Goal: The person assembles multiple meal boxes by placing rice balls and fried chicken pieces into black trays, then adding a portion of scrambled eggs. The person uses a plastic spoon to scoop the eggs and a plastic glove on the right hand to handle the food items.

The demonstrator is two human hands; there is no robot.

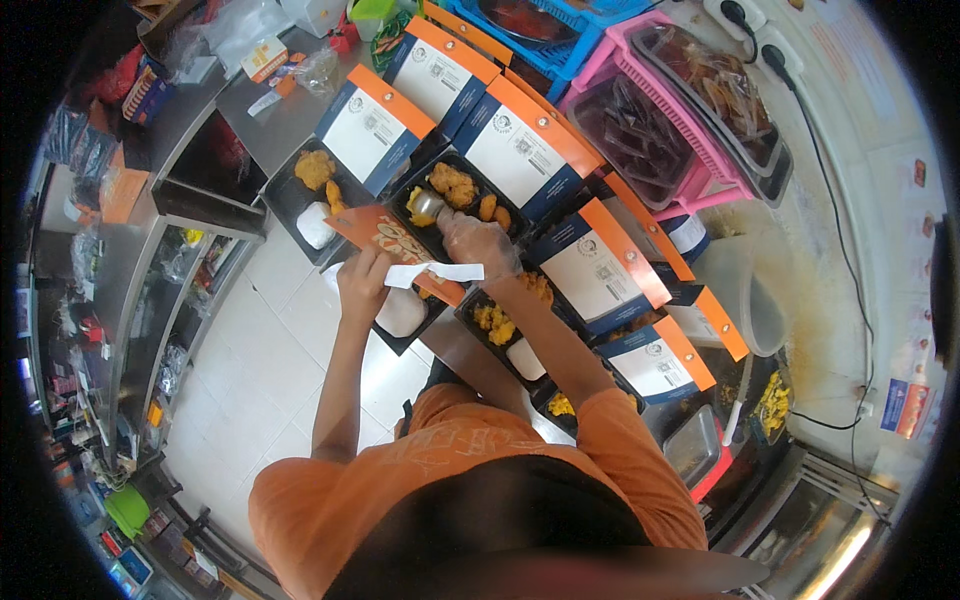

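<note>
My right hand, in a clear plastic glove, grips a metal spoon loaded with yellow food. The spoon hangs over a black meal tray that holds fried pieces. My left hand holds an orange printed card sleeve by its near edge. A white paper slip sticks out between the two hands. To the left, another black tray holds a fried piece and a white rice mound. Nearer to me are a tray with rice and one with yellow food.
Several open tray lids in orange, white and blue stand in a row behind the trays. Pink baskets with clear tubs of dark packets sit at the back right, beside a blue crate. A white bucket stands at the right. Steel shelves are on the left.
</note>
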